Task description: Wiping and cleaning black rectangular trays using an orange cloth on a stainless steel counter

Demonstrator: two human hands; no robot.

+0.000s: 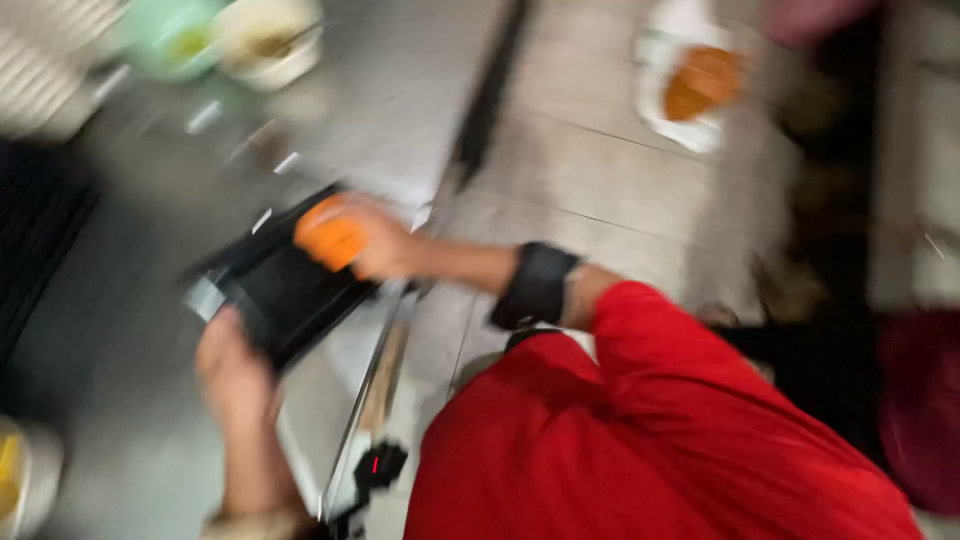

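Left hand [235,375] grips black tray [275,285]; right hand [375,240] closed on orange pad [330,238], mid-wipe. Next likely: firm strokes, tray steady.

- Tray [285,290]: black, flat and rectangular, blurred; tilted over the grey counter, gripped at its near edge.
- Orange piece [330,238]: small, rounded, bright orange; pressed against the tray's upper side; its kind cannot be told.

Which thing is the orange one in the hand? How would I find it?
Start at the grey metal counter and find the flat black tray that the left hand grips at its near edge. Over the tray's far end, the right hand holds a small rounded orange lump. It is the only bright orange thing on the black tray, though blurred.
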